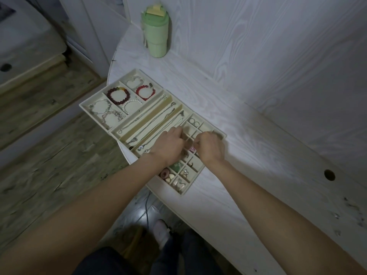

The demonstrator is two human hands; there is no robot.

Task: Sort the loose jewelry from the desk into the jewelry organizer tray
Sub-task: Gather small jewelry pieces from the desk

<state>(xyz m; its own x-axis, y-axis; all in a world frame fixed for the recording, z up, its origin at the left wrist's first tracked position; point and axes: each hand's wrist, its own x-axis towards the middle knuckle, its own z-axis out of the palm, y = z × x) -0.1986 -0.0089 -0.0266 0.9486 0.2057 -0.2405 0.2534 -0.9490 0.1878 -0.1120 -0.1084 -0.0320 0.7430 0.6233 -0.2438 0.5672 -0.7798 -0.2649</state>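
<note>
A cream jewelry organizer tray (195, 180) lies on the white desk, slanting from far left to near right. Its far section holds beaded bracelets, among them a dark red one (118, 95) and a bright red one (145, 92). Thin silver chains (153, 121) lie in the long middle slots. Rings (193, 122), a green stone (175, 167) and small pale pieces fill the little square cells. My left hand (168, 146) and my right hand (210, 146) hover over the square cells with curled fingers, close together. Something tiny may sit between the fingertips, but it is too small to tell.
A green tumbler (156, 33) with a lid stands at the back of the desk (258, 155) against the wall. A round cable hole (329, 175) is at the right. The desk's curved edge runs under the tray; wooden floor lies to the left.
</note>
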